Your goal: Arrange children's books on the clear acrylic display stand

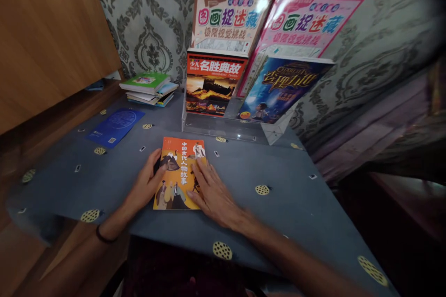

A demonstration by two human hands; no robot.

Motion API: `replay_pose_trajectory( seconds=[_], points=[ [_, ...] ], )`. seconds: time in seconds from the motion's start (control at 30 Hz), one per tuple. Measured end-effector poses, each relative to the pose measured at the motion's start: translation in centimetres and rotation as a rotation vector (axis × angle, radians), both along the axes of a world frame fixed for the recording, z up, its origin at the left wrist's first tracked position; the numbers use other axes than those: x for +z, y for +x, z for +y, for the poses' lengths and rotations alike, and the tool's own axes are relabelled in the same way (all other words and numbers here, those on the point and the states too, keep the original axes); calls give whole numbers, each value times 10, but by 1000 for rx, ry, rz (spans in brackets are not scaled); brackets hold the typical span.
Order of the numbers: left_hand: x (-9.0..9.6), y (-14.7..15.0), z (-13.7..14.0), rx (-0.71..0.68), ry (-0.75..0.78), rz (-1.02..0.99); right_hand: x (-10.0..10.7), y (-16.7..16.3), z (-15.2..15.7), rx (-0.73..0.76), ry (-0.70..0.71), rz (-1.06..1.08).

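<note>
An orange and yellow book (184,197) with Chinese characters and painted figures lies closed on the blue tablecloth, cover up, near the front edge. My left hand (146,184) grips its left side, thumb over the cover and fingers curled at the edge, partly hidden. Flat across the right part of the cover lies my right hand (214,192), its fingers stretched out and slightly apart. Behind the book stands a clear display rack (219,129) carrying several upright books, among them a red-topped book (214,83) and a dark blue book (282,88).
A pile of books (149,86) with a green one on top sits at the back left. In front of it lies a flat blue booklet (116,125). Patterned wallpaper is behind the tablecloth (240,176), a wooden cabinet (52,32) at left.
</note>
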State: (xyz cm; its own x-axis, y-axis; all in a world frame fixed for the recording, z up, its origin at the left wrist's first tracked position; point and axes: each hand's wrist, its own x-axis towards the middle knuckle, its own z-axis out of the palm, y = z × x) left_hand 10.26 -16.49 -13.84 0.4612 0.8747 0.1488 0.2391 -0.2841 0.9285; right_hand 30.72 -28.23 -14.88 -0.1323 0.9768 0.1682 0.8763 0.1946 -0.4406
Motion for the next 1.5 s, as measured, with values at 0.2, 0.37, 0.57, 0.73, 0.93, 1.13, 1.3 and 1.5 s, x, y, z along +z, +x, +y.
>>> replay_pose_trajectory(
  seconds=[0.2,0.37,0.57,0.73,0.93,1.13,1.3,1.5],
  points=[
    [12,26,-1,289,-601,-375,7,0,0,5,-14,40],
    [27,38,-4,417,-802,-433,12,0,0,7,-55,81],
    [32,45,-9,349,-785,-477,5,5,-1,-75,3,257],
    [37,56,-14,292,-738,-527,-5,8,4,-272,49,444],
    [42,67,-19,237,-689,-588,0,9,10,-387,99,654],
    [51,77,-26,178,-542,-540,26,5,11,-407,80,1092],
    [53,87,-29,243,-423,-424,39,6,11,-388,-12,1464],
    [53,95,-31,250,-414,-319,44,8,9,-369,-70,1647]
  ],
)
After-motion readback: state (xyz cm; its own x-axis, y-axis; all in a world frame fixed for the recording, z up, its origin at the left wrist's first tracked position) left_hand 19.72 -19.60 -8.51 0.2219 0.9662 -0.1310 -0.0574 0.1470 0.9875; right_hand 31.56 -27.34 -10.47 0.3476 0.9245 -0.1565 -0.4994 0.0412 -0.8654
